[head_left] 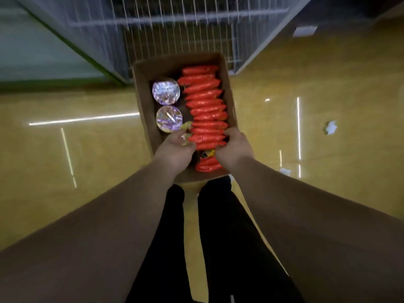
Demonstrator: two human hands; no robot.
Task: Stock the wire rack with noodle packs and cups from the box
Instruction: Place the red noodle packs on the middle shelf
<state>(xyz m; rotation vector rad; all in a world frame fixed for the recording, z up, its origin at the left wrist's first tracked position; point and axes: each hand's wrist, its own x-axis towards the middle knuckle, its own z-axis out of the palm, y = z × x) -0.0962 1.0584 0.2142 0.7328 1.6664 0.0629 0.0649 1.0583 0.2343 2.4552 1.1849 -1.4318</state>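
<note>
Nearest, both hands are down in the cardboard box (140, 88) on the floor: the left hand (175, 149) pinches a yellowish wrapper edge, and the right hand (235, 147) curls around the near red noodle packs (205, 110). Two foil-lidded cups (166, 92) sit on the box's left side. Beyond, the wire rack (175, 29) looks bare where visible, so stocking seems barely begun.

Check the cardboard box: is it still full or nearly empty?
Mostly full. The cardboard box holds a long row of orange noodle packs and two foil-lidded cups; depth below cannot be told.
</note>
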